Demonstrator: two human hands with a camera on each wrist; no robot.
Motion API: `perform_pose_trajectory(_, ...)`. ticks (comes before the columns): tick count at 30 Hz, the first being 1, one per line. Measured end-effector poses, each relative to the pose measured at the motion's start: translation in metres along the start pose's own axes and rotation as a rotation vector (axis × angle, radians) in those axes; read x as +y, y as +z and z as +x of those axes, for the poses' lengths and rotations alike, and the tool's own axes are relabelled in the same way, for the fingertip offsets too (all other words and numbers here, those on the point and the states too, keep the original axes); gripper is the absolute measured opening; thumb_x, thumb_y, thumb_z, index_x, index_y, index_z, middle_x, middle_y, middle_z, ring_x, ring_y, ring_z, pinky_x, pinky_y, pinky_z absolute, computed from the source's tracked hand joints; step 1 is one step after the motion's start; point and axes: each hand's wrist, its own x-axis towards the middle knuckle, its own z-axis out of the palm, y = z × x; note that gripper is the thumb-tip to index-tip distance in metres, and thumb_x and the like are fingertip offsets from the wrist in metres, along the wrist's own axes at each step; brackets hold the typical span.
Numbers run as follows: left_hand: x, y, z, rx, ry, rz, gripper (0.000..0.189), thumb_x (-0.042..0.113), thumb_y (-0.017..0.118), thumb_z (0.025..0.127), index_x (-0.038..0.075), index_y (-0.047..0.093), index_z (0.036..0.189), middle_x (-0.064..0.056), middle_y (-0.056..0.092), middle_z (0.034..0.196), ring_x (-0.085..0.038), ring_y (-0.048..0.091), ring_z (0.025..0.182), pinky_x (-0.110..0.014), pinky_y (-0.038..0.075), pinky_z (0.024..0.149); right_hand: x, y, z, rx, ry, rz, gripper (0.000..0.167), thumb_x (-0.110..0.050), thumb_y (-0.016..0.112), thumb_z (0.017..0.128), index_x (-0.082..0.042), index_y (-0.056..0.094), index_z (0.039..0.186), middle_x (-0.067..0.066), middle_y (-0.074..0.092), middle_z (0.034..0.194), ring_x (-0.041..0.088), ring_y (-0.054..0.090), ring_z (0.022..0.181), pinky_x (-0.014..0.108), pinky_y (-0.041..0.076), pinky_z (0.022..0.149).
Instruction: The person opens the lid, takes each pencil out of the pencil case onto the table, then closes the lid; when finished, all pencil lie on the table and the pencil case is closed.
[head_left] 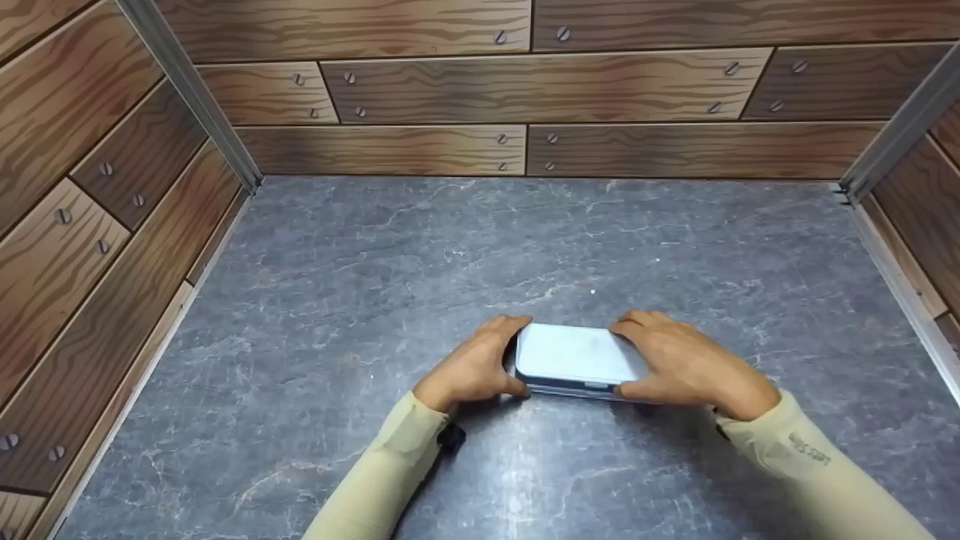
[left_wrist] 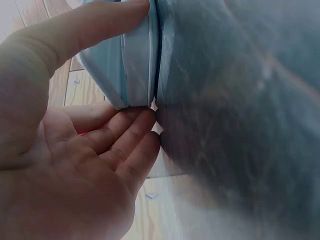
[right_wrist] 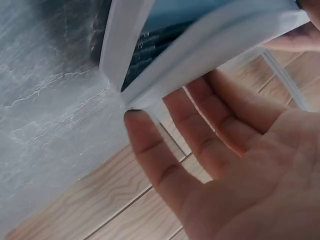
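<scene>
A small rectangular case with a pale blue-white lid (head_left: 577, 352) sits on the grey surface, between both hands. My left hand (head_left: 476, 364) grips its left end, thumb on the near side and fingers around the far corner. In the left wrist view the thumb presses the white side of the case (left_wrist: 137, 65). At the other end, my right hand (head_left: 686, 367) holds the lid by its right edge. The right wrist view has the lid (right_wrist: 215, 45) tilted up from the white base (right_wrist: 122, 40), with a wedge-shaped gap showing a dark interior (right_wrist: 155, 50).
The grey marbled tabletop (head_left: 420, 247) spreads around the case. Wood-patterned panels (head_left: 540, 90) wall the back and both sides, with metal strips (head_left: 199, 97) at the corners.
</scene>
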Motion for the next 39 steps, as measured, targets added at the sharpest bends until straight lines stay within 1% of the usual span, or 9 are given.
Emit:
perform_pose_trajectory(7, -0.002, -0.001, 0.001, -0.001, 0.006, -0.002, 0.112, 0.014, 0.100, 0.079, 0.005, 0.040, 0.172, -0.016, 0.057, 0.164, -0.031, 0.053, 0.153, -0.046, 0.042, 0.135, 0.029, -0.014, -0.013, 0.098, -0.063, 0.192, 0.044, -0.031, 0.087, 0.096, -0.010, 0.080, 0.134, 0.005, 0.080, 0.130, 0.024, 0.075, 0.117, 0.048, 0.065, 0.103)
perform_pose_trajectory(11, -0.003, -0.003, 0.001, -0.014, -0.002, -0.012, 0.118, 0.015, 0.101, 0.079, 0.006, 0.034, 0.175, -0.016, 0.053, 0.170, -0.032, 0.048, 0.159, -0.046, 0.038, 0.137, 0.050, -0.018, -0.024, 0.185, 0.011, 0.385, 0.028, -0.017, 0.087, 0.098, -0.011, 0.085, 0.125, 0.008, 0.084, 0.124, 0.001, 0.073, 0.110, 0.022, 0.064, 0.098)
perform_pose_trajectory(14, -0.004, -0.004, 0.001, -0.019, -0.002, -0.032, 0.123, 0.015, 0.102, 0.078, 0.007, 0.029, 0.177, -0.016, 0.048, 0.174, -0.032, 0.043, 0.164, -0.046, 0.034, 0.140, 0.061, -0.018, -0.027, 0.263, 0.107, 0.509, 0.024, -0.013, 0.085, 0.099, -0.007, 0.085, 0.123, 0.010, 0.085, 0.120, -0.006, 0.072, 0.103, 0.012, 0.061, 0.089)
perform_pose_trajectory(20, -0.006, -0.005, 0.004, -0.006, 0.011, -0.071, 0.134, 0.011, 0.102, 0.076, 0.008, 0.018, 0.180, -0.013, 0.058, 0.166, -0.030, 0.045, 0.163, -0.045, 0.029, 0.142, 0.076, -0.014, -0.019, 0.360, 0.272, 0.771, 0.030, -0.014, 0.083, 0.103, 0.003, 0.081, 0.128, -0.016, 0.084, 0.104, 0.003, 0.079, 0.092, 0.022, 0.067, 0.083)
perform_pose_trajectory(27, -0.005, -0.001, 0.006, 0.008, 0.020, -0.120, 0.139, 0.008, 0.102, 0.077, 0.003, 0.008, 0.180, -0.009, 0.065, 0.160, -0.027, 0.052, 0.156, -0.043, 0.030, 0.142, 0.087, -0.014, 0.001, 0.418, 0.428, 1.127, 0.013, -0.015, 0.083, 0.103, -0.014, 0.088, 0.114, -0.011, 0.084, 0.098, 0.009, 0.084, 0.087, 0.025, 0.069, 0.084)
perform_pose_trajectory(31, -0.006, 0.002, 0.003, 0.029, 0.021, -0.157, 0.134, 0.004, 0.102, 0.075, 0.007, 0.016, 0.178, -0.010, 0.065, 0.159, -0.027, 0.058, 0.151, -0.044, 0.036, 0.138, 0.090, -0.011, 0.009, 0.416, 0.485, 1.216, 0.009, -0.014, 0.084, 0.101, -0.016, 0.088, 0.109, -0.010, 0.084, 0.097, 0.009, 0.084, 0.086, 0.025, 0.069, 0.084)
perform_pose_trajectory(35, -0.004, 0.001, 0.001, 0.027, 0.029, -0.121, 0.119, 0.005, 0.101, 0.077, 0.009, 0.028, 0.171, -0.012, 0.063, 0.159, -0.027, 0.059, 0.149, -0.044, 0.041, 0.135, 0.090, -0.011, 0.013, 0.404, 0.506, 1.240, 0.009, -0.011, 0.083, 0.101, -0.018, 0.087, 0.104, -0.011, 0.084, 0.096, 0.007, 0.083, 0.086, 0.025, 0.069, 0.086)
perform_pose_trajectory(37, -0.003, 0.000, 0.001, 0.020, 0.033, -0.086, 0.117, 0.008, 0.101, 0.078, 0.006, 0.031, 0.172, -0.012, 0.062, 0.159, -0.028, 0.057, 0.151, -0.044, 0.040, 0.136, 0.089, -0.012, 0.014, 0.404, 0.512, 1.211, 0.009, -0.012, 0.083, 0.101, -0.016, 0.087, 0.108, -0.012, 0.083, 0.096, 0.007, 0.083, 0.086, 0.024, 0.069, 0.086)
perform_pose_trajectory(39, -0.001, -0.002, 0.000, 0.013, 0.029, -0.061, 0.118, 0.009, 0.101, 0.079, 0.004, 0.030, 0.174, -0.015, 0.059, 0.163, -0.030, 0.052, 0.157, -0.044, 0.035, 0.139, 0.085, -0.012, 0.015, 0.426, 0.509, 1.094, 0.019, -0.017, 0.083, 0.102, -0.007, 0.085, 0.118, -0.017, 0.081, 0.095, 0.003, 0.081, 0.086, 0.022, 0.069, 0.085)
